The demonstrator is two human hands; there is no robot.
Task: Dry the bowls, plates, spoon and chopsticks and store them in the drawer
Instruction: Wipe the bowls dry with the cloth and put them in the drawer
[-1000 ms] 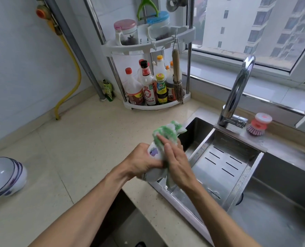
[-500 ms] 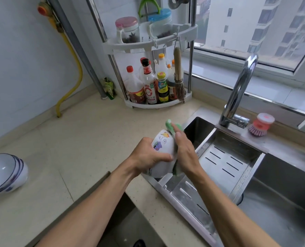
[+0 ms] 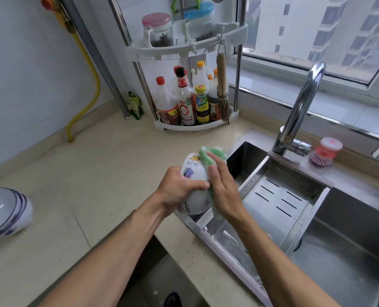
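Broadly, a beige desk (image 3: 91, 180) fills the left and middle of the view, and a steel sink (image 3: 343, 251) is set into it on the right, with a slotted steel tray (image 3: 279, 202) lying across the sink's near end. Behind the sink a tall faucet (image 3: 299, 111) rises before the window, and a red dish brush (image 3: 326, 151) stands just beside its base. In the far corner a white rack (image 3: 190, 49) holds jars on its upper shelf and sauce bottles (image 3: 186, 103) on its lower one, and a small whisk broom (image 3: 223, 89) hangs from the upper shelf. At the left edge a stack of white bowls (image 3: 4, 213) with blue rims lies tilted on the desk, well apart from the hands. Over the sink's near corner the left hand (image 3: 179, 189) grips a white bowl (image 3: 195, 180) printed with cartoon figures, fingers curled round its outer wall and the thumb across it. The right hand (image 3: 223, 187) presses a green and white cloth (image 3: 213, 155) against the bowl's right side with its fingers nearly straight; part of the cloth pokes out above the fingertips and more trails below the palm.
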